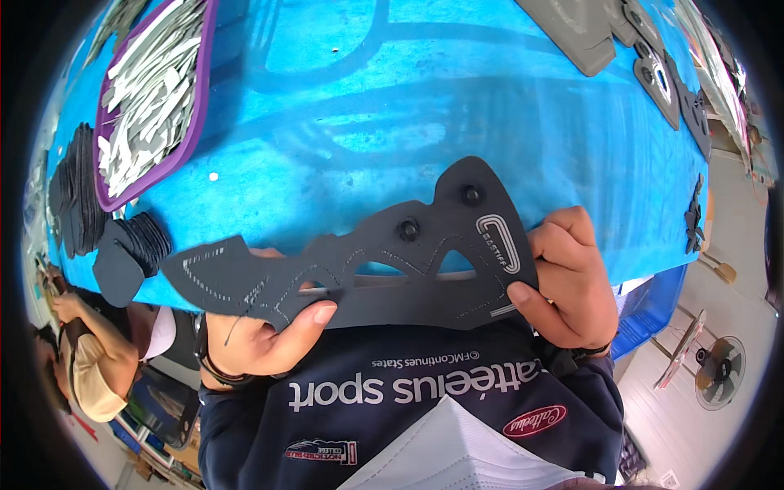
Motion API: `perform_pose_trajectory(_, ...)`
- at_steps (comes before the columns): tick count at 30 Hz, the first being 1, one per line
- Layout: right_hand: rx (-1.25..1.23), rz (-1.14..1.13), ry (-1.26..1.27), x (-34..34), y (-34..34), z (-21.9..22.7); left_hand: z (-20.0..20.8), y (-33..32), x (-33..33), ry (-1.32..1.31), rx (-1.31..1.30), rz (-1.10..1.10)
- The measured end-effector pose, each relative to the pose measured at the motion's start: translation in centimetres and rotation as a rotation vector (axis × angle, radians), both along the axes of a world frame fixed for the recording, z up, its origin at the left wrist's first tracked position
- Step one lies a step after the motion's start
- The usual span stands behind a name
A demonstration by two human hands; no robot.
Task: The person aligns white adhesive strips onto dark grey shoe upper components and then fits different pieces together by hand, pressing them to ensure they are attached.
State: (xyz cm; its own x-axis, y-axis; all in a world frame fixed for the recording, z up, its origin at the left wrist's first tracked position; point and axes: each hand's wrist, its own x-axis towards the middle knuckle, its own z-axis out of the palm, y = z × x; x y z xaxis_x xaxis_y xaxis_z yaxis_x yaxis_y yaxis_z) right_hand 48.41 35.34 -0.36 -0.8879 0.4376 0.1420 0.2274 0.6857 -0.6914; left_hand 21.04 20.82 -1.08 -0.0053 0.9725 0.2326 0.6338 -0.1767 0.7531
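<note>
Stretched between my two hands is a dark grey flat stitched panel (384,286), shaped like part of a shoe upper. It has cut-out openings, two round black studs or holes, and a pale printed mark near its right end. My left hand (278,343) grips the lower left edge, thumb in front and most fingers hidden behind. A loose thread hangs close to that thumb. At the right end, my right hand (572,282) pinches the edge between thumb and curled fingers. The panel is held up over the near edge of the blue table (302,171).
A purple tray (196,135) full of white and grey strips sits at the far left. Stacks of dark cut pieces (82,192) lie beside it. More grey panels (584,41) rest at the far right. A blue crate (653,314) and a fan (723,371) stand right; another person (102,363) is left.
</note>
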Motion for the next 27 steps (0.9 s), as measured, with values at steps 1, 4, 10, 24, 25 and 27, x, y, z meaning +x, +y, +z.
perform_pose_trajectory(1,-0.014,-0.006,-0.004,0.0,0.1,0.0,-0.1,0.2,0.0,0.023,0.009,-0.009)
perform_pose_trajectory(4,-0.053,-0.012,-0.004,0.1,0.3,-0.1,0.1,0.6,-0.1,0.045,-0.055,-0.048)
perform_pose_trajectory(10,-0.083,-0.007,0.006,0.3,0.5,-0.4,0.3,1.0,-0.1,0.110,-0.082,-0.057)
perform_pose_trajectory(24,-0.092,-0.024,0.060,0.2,0.4,-0.6,0.3,1.1,0.3,0.180,-0.103,-0.018)
perform_pose_trajectory(25,-0.085,-0.019,0.049,0.2,0.4,-0.6,0.3,1.1,0.2,0.176,-0.118,-0.016)
perform_pose_trajectory(27,-0.087,-0.029,0.033,0.1,0.4,-0.5,0.5,1.1,0.1,0.187,-0.137,-0.010)
